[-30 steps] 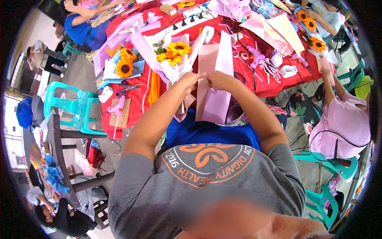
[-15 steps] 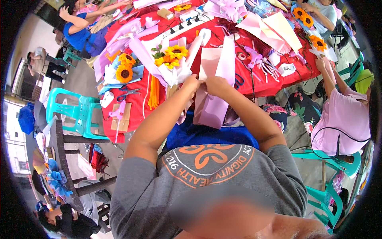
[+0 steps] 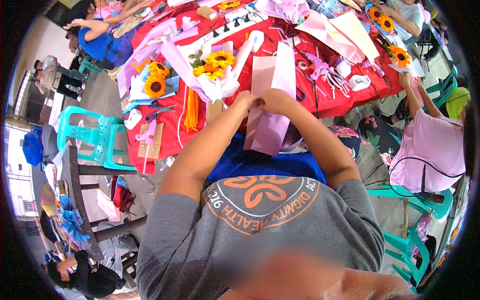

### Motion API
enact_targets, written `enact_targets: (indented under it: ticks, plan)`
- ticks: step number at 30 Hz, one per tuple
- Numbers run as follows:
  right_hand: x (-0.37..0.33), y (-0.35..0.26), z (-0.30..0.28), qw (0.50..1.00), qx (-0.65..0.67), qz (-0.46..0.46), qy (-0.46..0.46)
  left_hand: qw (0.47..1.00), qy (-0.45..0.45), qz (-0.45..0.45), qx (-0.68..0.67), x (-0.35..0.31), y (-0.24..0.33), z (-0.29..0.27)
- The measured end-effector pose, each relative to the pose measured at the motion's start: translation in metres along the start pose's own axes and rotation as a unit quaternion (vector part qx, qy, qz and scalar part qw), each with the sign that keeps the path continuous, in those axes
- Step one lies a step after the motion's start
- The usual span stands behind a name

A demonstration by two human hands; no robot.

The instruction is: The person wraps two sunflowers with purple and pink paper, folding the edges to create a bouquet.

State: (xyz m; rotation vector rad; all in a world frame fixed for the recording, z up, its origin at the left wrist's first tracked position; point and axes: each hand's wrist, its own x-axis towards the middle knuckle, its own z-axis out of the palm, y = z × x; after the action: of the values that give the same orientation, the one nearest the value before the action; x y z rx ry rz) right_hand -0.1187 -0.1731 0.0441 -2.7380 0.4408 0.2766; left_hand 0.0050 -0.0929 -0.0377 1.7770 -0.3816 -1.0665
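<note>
My left hand (image 3: 245, 102) and my right hand (image 3: 278, 101) meet, fingers closed, over a long folded sheet of lilac and pale pink wrapping paper (image 3: 270, 134) at the table's near edge. Both pinch it near its middle; the fingertips are partly hidden. The lower end of the paper hangs over my lap. Just left of it lies a bouquet (image 3: 220, 60) of yellow sunflowers in white and lilac wrap. Orange stems (image 3: 192, 110) lie beside the bouquet.
The red-covered table (image 3: 300, 100) holds scissors (image 3: 159, 110), a pink glue gun (image 3: 148, 134) on cardboard, a power strip (image 3: 232, 30), another sunflower bunch (image 3: 155, 86) and a second pink glue gun (image 3: 317, 65). A teal chair (image 3: 92, 135) stands left; a person in pink (image 3: 425, 150) sits right.
Both hands have shifted slightly right and away from me, staying on the paper. The paper's lower end has risen a little. At the far left, a person in blue has moved an arm.
</note>
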Motion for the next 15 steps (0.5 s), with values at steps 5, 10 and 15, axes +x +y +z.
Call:
enact_targets:
  ticks: [5, 10, 15]
  plan:
    - [0.012, 0.013, 0.024, 0.999, 0.025, -0.043, 0.020, 0.997, -0.037, -0.066, 0.026, 0.010, -0.004, 0.001]
    - [0.009, 0.011, 0.017, 0.997, 0.021, -0.074, 0.019, 0.996, -0.042, -0.076, -0.008, 0.004, 0.001, 0.000]
    - [0.004, 0.016, 0.017, 0.993, 0.041, -0.105, 0.030, 0.995, -0.046, -0.088, -0.024, 0.011, -0.006, 0.003]
